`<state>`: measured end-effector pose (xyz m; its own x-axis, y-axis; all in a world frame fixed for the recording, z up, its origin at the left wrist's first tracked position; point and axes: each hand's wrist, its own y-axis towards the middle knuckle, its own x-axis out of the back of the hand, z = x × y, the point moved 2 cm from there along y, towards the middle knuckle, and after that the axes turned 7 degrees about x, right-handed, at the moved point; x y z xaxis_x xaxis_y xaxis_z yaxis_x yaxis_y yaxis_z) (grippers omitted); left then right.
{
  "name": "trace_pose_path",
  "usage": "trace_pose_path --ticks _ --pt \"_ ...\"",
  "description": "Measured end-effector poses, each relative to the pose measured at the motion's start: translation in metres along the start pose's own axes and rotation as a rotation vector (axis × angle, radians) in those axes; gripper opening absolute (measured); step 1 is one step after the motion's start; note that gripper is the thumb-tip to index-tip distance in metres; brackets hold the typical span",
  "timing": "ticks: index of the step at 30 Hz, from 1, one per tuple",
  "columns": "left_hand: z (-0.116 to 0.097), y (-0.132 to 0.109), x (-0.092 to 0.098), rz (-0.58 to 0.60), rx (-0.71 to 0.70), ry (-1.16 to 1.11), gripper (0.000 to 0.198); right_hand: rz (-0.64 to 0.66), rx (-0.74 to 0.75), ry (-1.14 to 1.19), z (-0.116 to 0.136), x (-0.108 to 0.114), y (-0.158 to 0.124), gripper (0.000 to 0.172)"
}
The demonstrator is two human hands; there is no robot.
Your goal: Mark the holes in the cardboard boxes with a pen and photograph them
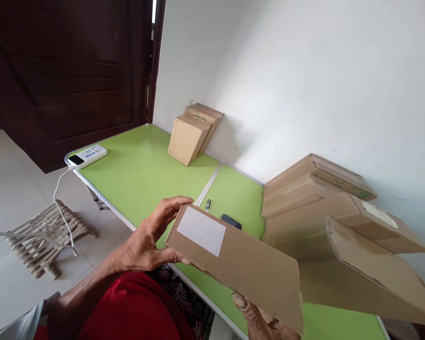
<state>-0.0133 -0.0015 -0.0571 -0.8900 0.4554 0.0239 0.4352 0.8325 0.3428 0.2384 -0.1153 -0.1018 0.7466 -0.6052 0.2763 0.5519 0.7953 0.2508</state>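
I hold a flat brown cardboard box (248,267) with a blank white label (201,231) on its upper face, just above the near edge of the green table (141,174). My left hand (150,238) grips its left end, fingers over the top edge and thumb underneath. My right hand (258,316) supports it from below at the right; only the thumb and part of the palm show. The box tilts down to the right.
A stack of similar cardboard boxes (336,222) lies at the right against the white wall. Two more boxes (193,133) lean on the wall further back. A dark phone (231,221) and a small clip (207,204) lie mid-table; a white power bank (88,156) with cable sits at the far corner. A folded stool (44,236) stands on the floor.
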Motion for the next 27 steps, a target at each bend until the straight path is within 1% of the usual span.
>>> trace_pose_path --ticks 2,4,7,9,11,14,17,21,24,25,27 --pt "-0.001 0.002 0.002 -0.004 0.014 0.011 0.082 0.059 -0.003 0.045 0.000 0.002 0.005 0.086" --pt "-0.002 0.004 0.003 0.001 0.077 0.007 0.086 0.085 -0.030 0.100 0.000 0.000 0.010 0.083" --pt "0.002 0.005 0.001 0.064 0.242 -0.042 0.092 0.133 -0.088 0.157 -0.002 -0.008 0.016 0.072" --pt "0.008 0.004 -0.002 0.075 0.356 -0.089 0.086 0.211 -0.161 0.234 -0.001 -0.015 0.018 0.065" --pt "0.017 0.003 -0.006 0.013 0.436 -0.142 0.074 0.270 -0.255 0.318 0.001 -0.021 0.016 0.063" --pt "0.034 0.003 -0.009 -0.132 0.489 -0.268 0.057 0.288 -0.342 0.412 0.010 -0.026 0.011 0.064" --pt "0.048 0.007 -0.008 -0.289 0.495 -0.388 0.045 0.286 -0.312 0.462 0.016 -0.028 0.005 0.063" --pt "0.060 0.008 0.000 -0.488 0.485 -0.465 0.043 0.309 -0.251 0.508 0.005 -0.032 -0.004 0.063" --pt "0.063 0.006 0.004 -0.547 0.481 -0.427 0.042 0.317 -0.278 0.547 -0.006 -0.040 -0.010 0.069" --pt "0.063 0.005 0.005 -0.542 0.474 -0.408 0.041 0.297 -0.309 0.566 -0.009 -0.043 -0.012 0.071" --pt "0.061 0.004 0.005 -0.492 0.445 -0.371 0.042 0.207 -0.390 0.597 -0.011 -0.050 -0.014 0.074"
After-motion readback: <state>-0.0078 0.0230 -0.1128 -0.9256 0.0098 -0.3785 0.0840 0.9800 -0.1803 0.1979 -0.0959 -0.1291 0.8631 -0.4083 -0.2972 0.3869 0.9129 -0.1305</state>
